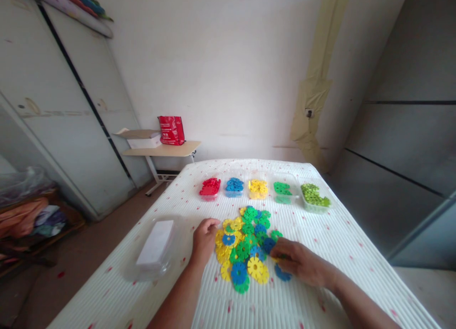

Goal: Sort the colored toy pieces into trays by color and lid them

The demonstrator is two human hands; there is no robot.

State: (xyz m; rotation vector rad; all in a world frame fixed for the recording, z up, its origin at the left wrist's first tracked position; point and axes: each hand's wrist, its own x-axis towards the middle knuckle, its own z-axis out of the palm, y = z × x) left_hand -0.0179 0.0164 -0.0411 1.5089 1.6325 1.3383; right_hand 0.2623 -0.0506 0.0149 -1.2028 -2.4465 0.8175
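A mixed pile of notched plastic flower-shaped discs in yellow, green and blue [243, 249] lies in the middle of the table. My left hand [205, 236] rests at the pile's left edge, beside the yellow discs [223, 254]. Its fingers are curled together, and what they hold, if anything, is hidden. At the right edge, my right hand [297, 262] has its fingers bent down over the discs, with a bit of yellow disc showing under them. A blue disc [282, 273] lies partly below that hand, and another blue disc [268, 245] is at its fingertips.
Beyond the pile, clear tubs hold red pieces [210, 187], blue pieces [234, 184], yellow pieces [258, 188], green pieces [282, 188] and light green pieces [313, 195]. A clear plastic box with a white block [156, 242] sits at left. A red bag [171, 130] stands on a side table.
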